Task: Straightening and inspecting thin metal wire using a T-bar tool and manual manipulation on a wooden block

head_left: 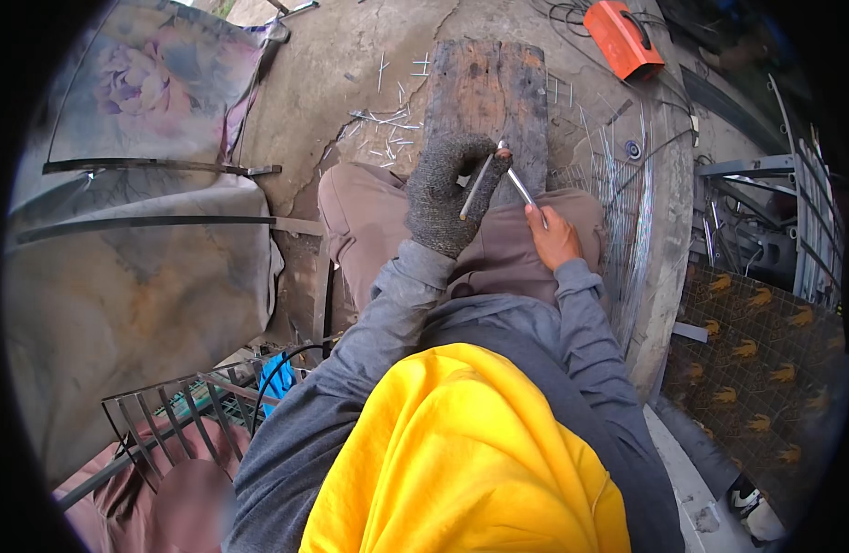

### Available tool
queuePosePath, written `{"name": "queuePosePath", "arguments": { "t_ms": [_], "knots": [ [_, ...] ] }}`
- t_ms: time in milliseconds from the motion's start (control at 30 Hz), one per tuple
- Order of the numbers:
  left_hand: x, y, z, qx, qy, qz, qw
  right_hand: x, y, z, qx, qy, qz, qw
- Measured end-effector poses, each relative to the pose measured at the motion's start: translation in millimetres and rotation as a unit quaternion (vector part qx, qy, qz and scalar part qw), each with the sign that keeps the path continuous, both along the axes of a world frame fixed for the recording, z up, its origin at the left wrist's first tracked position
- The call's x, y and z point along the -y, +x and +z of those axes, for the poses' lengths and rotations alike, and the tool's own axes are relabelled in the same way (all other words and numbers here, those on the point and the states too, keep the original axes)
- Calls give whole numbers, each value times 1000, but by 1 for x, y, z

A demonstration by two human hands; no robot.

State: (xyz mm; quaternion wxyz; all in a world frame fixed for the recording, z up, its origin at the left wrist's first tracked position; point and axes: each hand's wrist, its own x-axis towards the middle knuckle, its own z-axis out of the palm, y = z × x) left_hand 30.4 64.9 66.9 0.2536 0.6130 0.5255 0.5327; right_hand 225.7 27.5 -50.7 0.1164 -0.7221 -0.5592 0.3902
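Head view shows the gloved left hand (447, 194) and bare right hand (553, 238), fingers closed on thin metal rods (524, 189) meeting above a wooden plank (489, 88), cut pieces (387, 129) already scattered, wire bundle (627, 212) apparently unworked.

a cracked concrete floor (351, 55) carries everything here. directly on it lies a worn, dark wooden plank (489, 92), running away from the person's knees. short cut pieces of thin metal rod (387, 129) lie scattered on the concrete just left of the plank, a few more on its right. a bundle of long thin wires (627, 203) lies along the right side, beside a raised concrete edge. an orange box-shaped machine (624, 37) sits on the floor at the far right, with dark cables near it. a faded floral cloth (139, 212) covers the floor at left, flat metal strips (157, 168) lying across it.
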Motion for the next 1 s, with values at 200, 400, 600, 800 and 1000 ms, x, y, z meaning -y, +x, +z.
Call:
{"name": "queuePosePath", "arguments": {
  "t_ms": [200,400,600,800,1000],
  "knots": [
    [-2,-2,8,3,-19,-2,1000,0,-2,5,16,4,3,1000],
    [11,-14,32,24,28,-26,999,-1,-1,2,16,7,2,1000],
    [36,-23,54,24,70,-55,996,-1,-3,3,18,7,5,1000],
    [46,-22,54,67,66,-108,990,0,0,-3,14,22,9,1000],
    [48,-23,58,64,132,-95,985,0,-1,-1,23,28,12,999]
  ]
}}
